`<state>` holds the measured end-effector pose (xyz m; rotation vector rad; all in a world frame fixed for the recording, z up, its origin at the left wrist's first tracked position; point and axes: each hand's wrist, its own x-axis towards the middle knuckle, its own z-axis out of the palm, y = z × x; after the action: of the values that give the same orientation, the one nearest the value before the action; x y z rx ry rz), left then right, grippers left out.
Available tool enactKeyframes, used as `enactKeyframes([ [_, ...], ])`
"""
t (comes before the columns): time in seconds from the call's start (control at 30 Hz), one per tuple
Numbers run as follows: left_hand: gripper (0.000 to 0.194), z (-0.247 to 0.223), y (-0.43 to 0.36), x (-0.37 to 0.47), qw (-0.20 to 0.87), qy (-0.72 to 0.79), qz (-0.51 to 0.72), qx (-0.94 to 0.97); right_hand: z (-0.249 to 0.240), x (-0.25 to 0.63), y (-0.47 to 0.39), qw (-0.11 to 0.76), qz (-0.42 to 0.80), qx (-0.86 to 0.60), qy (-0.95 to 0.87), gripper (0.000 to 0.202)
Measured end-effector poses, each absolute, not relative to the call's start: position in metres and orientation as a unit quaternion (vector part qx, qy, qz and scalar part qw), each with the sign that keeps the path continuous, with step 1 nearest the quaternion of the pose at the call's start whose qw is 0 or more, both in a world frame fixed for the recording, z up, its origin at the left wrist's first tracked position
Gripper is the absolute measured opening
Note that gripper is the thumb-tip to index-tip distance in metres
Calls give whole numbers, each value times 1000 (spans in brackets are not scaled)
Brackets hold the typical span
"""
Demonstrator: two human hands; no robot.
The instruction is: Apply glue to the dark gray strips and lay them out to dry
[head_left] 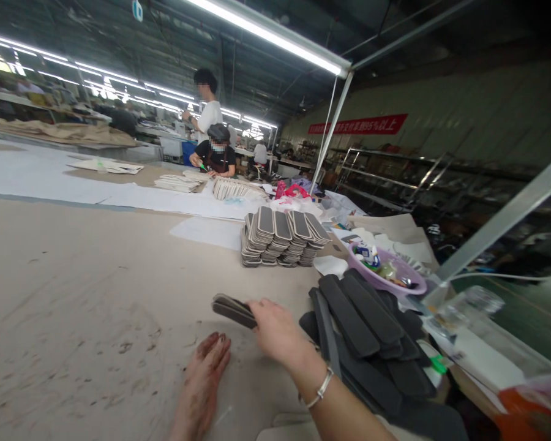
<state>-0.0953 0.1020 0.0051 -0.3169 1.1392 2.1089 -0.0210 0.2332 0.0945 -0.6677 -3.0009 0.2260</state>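
My right hand is closed around one end of a small stack of dark grey padded strips, held just above the table. To its left, my left hand rests low by the beige tabletop, fingers loosely extended and nothing visible in them. Beyond both hands stand neat piles of grey rounded strips with pale edges. A loose heap of larger dark grey pieces lies to the right of my right forearm.
A purple basin with small items sits right of the heap, near a metal post. White sheets cover the far table edge. Across it, a masked person works by pale stacked pieces; another person stands behind.
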Motion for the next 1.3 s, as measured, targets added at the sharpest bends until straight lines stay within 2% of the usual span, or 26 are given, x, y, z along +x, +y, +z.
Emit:
enactKeyframes([
  [0.07,21,5,103,-97,319,453,825,-115,80,-26,221,-5,76,-200,-977,59],
  [0.13,24,5,104,-99,310,462,826,-90,66,-27,216,-27,85,-207,-974,61],
  [0.23,25,3,103,-100,312,467,824,-76,57,-24,220,-12,113,-237,-965,26],
  [0.27,25,3,102,-100,311,468,823,-85,59,-23,224,6,133,-247,-960,15],
  [0.33,28,3,101,-99,309,468,822,-97,70,-21,233,64,215,-258,-940,9],
  [0.47,43,4,100,-97,303,480,822,-49,100,-21,250,225,500,-209,-810,22],
  [0.53,50,4,102,-97,288,482,827,-29,104,-22,252,282,595,-171,-733,29],
  [0.6,54,3,103,-97,273,477,835,-15,95,-23,250,303,641,-150,-689,29],
  [0.67,55,4,104,-97,270,474,838,2,76,-22,246,289,664,-144,-675,27],
  [0.83,55,17,102,-93,297,477,827,21,33,-20,235,231,670,-173,-684,26],
  [0.93,55,22,101,-91,301,458,836,21,36,-19,230,225,654,-175,-700,25],
  [1.03,54,18,101,-91,288,444,848,5,51,-18,220,184,606,-167,-756,25],
  [1.2,34,11,100,-95,300,428,852,-16,65,-16,195,68,452,-208,-865,33],
  [1.3,23,8,98,-100,305,428,848,-63,66,-14,183,44,409,-238,-880,39],
])
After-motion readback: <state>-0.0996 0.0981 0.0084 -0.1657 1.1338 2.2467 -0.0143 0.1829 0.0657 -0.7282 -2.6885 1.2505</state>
